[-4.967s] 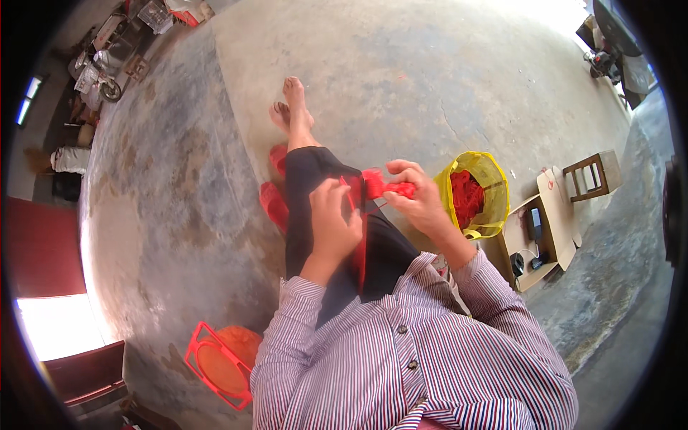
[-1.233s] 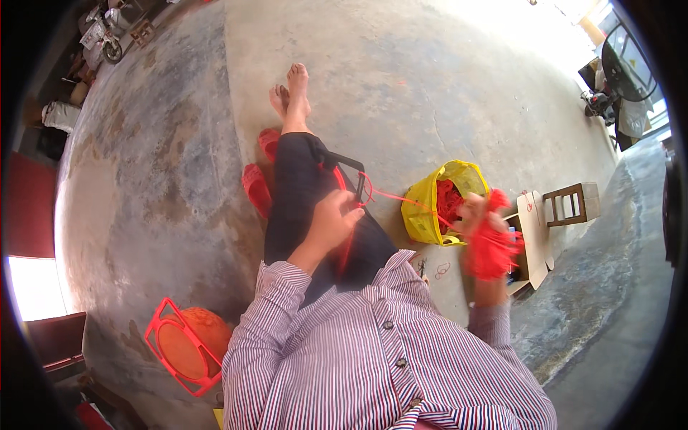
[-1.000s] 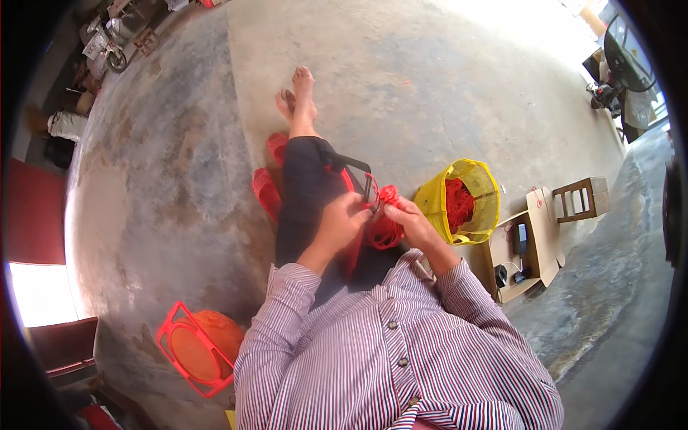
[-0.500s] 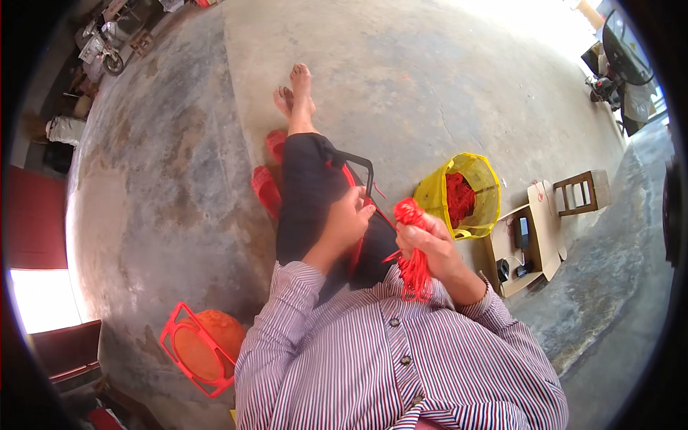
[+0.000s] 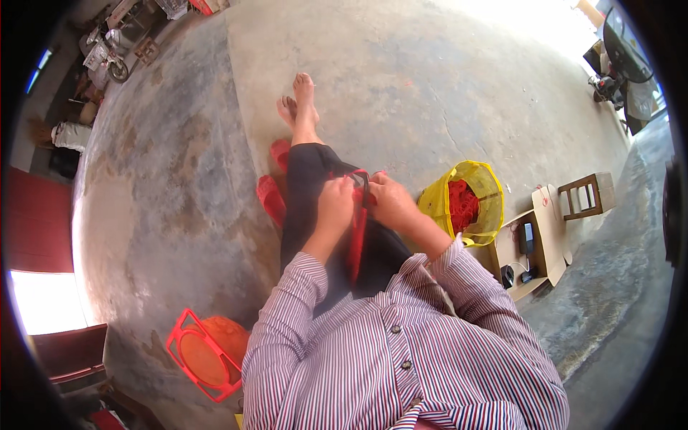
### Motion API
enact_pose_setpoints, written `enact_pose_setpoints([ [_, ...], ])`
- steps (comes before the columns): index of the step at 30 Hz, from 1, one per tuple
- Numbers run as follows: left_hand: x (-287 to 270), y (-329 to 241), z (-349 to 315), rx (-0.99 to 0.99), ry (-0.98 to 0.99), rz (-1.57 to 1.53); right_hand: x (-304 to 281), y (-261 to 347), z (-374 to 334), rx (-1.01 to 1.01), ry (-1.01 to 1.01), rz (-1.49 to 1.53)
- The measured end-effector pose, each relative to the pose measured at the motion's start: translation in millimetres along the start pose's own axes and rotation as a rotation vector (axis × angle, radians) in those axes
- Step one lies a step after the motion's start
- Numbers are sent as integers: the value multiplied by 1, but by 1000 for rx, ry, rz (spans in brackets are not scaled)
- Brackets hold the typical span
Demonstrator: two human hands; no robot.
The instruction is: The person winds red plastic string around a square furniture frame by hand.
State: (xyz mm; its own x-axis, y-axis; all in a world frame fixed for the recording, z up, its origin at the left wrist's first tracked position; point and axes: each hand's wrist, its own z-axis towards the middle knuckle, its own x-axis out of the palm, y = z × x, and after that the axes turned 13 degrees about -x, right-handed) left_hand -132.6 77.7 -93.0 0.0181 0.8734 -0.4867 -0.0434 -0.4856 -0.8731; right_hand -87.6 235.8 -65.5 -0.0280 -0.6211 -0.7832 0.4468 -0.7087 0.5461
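Over the lap [image 5: 307, 208], a red strip [image 5: 356, 251] is running down toward six o'clock. The left hand [image 5: 335, 204] is curling in at nine of a black bar [image 5: 366, 189], the right hand [image 5: 390, 201] at three. Fingers are hiding both grips, so how tight they are holding, I can't tell. Hard pulling could be snagging the strip on the bar. Farther off, at three o'clock, a yellow bag [image 5: 434, 204] is holding red string [image 5: 462, 204]; loose loops could be tangling.
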Motion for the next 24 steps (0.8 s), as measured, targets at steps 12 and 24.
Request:
enact_pose_setpoints([
  [12, -44, -84, -42, -68, 88, -257, -57, 62, -27, -111, -268, 264],
  [24, -39, -57, -7, -768, 545, -531, -155, 84, -176, 642, -465, 1262],
])
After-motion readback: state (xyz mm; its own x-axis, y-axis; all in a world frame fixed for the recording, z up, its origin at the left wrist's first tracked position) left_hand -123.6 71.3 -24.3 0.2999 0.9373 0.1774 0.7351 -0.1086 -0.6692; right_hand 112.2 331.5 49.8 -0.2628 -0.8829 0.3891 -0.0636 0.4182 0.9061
